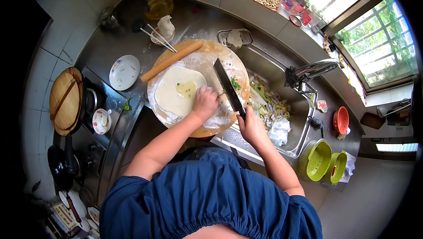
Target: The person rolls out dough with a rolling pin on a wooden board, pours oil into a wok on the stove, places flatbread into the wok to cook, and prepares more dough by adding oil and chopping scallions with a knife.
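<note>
My right hand (253, 127) is wrapped round the handle of a cleaver (229, 87), its dark blade slanting up and left over the floured round board (218, 54). My left hand (205, 102) rests with curled fingers between the blade and a flat round sheet of dough (169, 93); whatever its fingertips hold is hidden. A yellowish oily patch with green bits (186, 90) lies on the dough. Chopped greens (236, 83) sit on the board right of the blade. A wooden rolling pin (172, 61) lies along the board's upper left.
Left of the board is a white plate (124, 72); behind it, chopsticks (159, 39) cross a small bowl. The steel sink (296, 102) on the right holds vegetable scraps (269, 102) under a faucet (315, 68). A lidded pan (66, 100) stands far left, green baskets (319, 160) at right.
</note>
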The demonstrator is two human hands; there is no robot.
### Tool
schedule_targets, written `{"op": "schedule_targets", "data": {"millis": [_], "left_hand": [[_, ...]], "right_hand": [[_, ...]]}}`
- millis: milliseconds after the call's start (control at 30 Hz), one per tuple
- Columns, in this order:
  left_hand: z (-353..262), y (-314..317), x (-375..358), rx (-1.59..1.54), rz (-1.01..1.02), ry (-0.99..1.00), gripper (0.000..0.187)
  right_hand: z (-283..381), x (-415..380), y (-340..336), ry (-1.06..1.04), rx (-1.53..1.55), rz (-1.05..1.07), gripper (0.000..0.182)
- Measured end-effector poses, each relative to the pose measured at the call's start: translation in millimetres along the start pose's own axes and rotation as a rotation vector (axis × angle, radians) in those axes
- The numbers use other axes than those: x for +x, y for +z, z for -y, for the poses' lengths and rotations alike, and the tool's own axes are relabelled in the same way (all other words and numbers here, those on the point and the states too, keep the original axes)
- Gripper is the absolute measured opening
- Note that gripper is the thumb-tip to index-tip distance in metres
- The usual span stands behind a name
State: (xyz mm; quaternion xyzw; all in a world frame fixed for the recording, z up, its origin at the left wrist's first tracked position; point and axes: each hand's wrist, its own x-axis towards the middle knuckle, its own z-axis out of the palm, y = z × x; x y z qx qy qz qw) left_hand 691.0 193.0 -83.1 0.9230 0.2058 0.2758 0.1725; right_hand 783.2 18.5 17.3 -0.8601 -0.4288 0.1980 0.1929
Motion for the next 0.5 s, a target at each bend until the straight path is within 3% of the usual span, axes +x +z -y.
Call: {"op": "schedule_targets", "data": {"millis": [267, 500], "left_hand": [[3.1, 6.4, -3.5, 0.012, -0.005, 0.126, 0.009], [13.4, 8.8, -15.8, -0.074, -0.079, 0.091, 0.009]], "right_hand": [[-3.9, 1.9, 11.7, -0.004, -0.041, 0.034, 0.031], [3.1, -1.9, 9.1, -0.01, -0.021, 0.057, 0.032]]}}
